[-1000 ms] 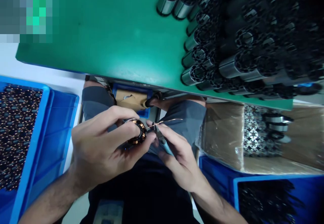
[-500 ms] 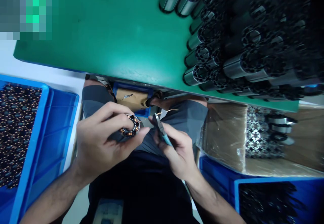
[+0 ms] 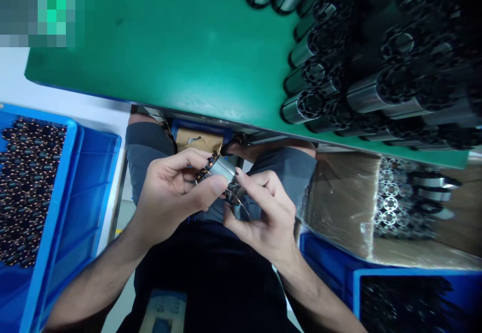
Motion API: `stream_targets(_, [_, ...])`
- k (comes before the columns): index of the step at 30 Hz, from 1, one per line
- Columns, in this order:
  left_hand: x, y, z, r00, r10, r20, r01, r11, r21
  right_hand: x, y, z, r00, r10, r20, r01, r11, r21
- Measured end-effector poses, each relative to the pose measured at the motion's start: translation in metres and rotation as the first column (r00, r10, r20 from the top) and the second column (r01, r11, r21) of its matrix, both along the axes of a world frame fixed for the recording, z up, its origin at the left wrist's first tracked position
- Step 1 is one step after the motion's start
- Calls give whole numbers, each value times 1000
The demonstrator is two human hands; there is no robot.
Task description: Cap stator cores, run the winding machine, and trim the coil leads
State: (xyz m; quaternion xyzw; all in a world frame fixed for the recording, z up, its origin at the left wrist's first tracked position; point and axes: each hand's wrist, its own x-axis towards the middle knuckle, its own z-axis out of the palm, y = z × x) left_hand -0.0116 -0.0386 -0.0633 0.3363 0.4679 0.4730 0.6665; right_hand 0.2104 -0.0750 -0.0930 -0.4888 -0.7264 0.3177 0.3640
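My left hand [image 3: 169, 192] is closed round a motor stator [image 3: 221, 169], a silver cylinder with black slotted ends and copper windings. The stator lies on its side, its wound end by my left fingertips and its other end turned to my right hand. With my right hand [image 3: 265, 215] I grip a pair of wire cutters [image 3: 236, 211]; the fingers cover most of them and only a bit of the handle shows. My right fingertips touch or nearly touch the stator's right end. A loose copper wire [image 3: 241, 201] trails down between the hands.
The green tabletop [image 3: 161, 46] spans the front, with rows of stators [image 3: 297, 108] on its right. A blue crate [image 3: 71, 172] of wound parts stands left. To the right are a plastic-lined carton [image 3: 341, 197] with metal cores and a blue bin [image 3: 356, 293] of black parts.
The stator has turned from end-on to side-on in my left hand. My hands have come together, and the cutters have swung down, mostly behind my right fingers.
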Motion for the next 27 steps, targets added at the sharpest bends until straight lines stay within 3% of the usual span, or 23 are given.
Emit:
stream_targets(14, [7,1,-6,1000,-4,28,6,998,-58,8,0,-9,998,35,-58,-39,997,-60])
stream_targets(20, [11,-1,-32,964,266,-6,-265,959,-97,6,10,-21,995,102,2,-99,969,-227])
stream_targets(23, [-34,-17,-32,927,361,-104,-369,926,-83,14,18,-47,983,163,89,-124,934,-336])
stream_targets(25, [-96,-45,-22,881,397,-257,-407,913,16,25,24,-71,971,199,137,-142,929,-343])
stream_targets(27, [-176,-87,-2,717,461,-523,-438,881,177,40,28,-98,962,210,175,-148,938,-313])
